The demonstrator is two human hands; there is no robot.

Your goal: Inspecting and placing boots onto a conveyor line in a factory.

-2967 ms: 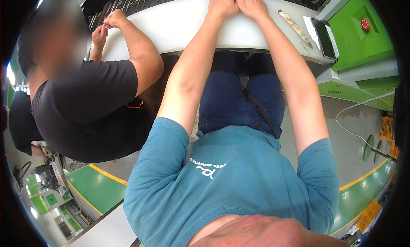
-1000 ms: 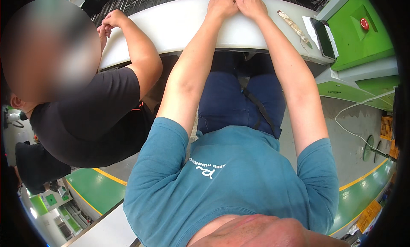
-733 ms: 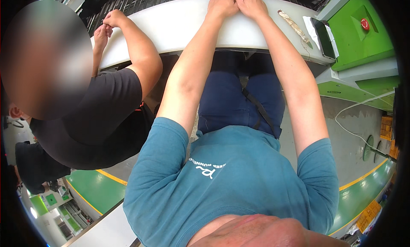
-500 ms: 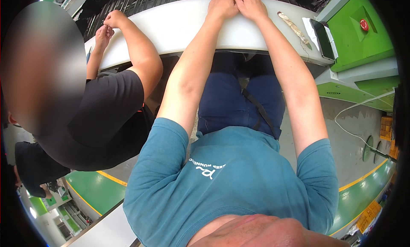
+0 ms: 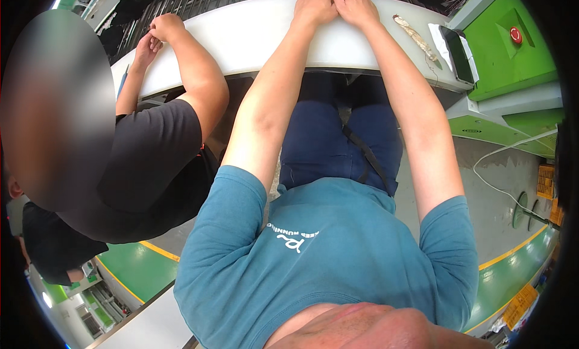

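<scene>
Both of our hands are at the far edge of the curved white tabletop (image 5: 241,41), close together and touching — left hand (image 5: 313,5) and right hand (image 5: 356,5), fingers curled down over whatever small work lies between them. The top of the view cuts off the fingertips, so we cannot tell whether either grip is clamped on a piece or merely pressed together; the thing being worked sits under or just beyond the knuckles, hidden.

Progress — hard to judge. No finished pieces and no stock of parts show near our hands; the tabletop between our forearms is bare white. We judge the handwork to be under way, with no visible count of done against left.

To the right on the tabletop lies a long, thin pale strip of worn material (image 5: 413,35), well apart from the right hand. Just right of it, a flat dark rectangular tablet-like screen on a white sheet (image 5: 455,44). Beyond that, a bright green machine housing with a round red push-button (image 5: 515,34). Far right on the grey floor, a small orange crate (image 5: 546,180) and a white cable (image 5: 500,168); near right, yellow floor-line tape and a yellow sign panel (image 5: 518,304), markings too small to make out.

At left, a co-worker in a black short-sleeved shirt (image 5: 139,162) works at the same tabletop, their hands (image 5: 157,35) brought together at its far-left edge.
</scene>
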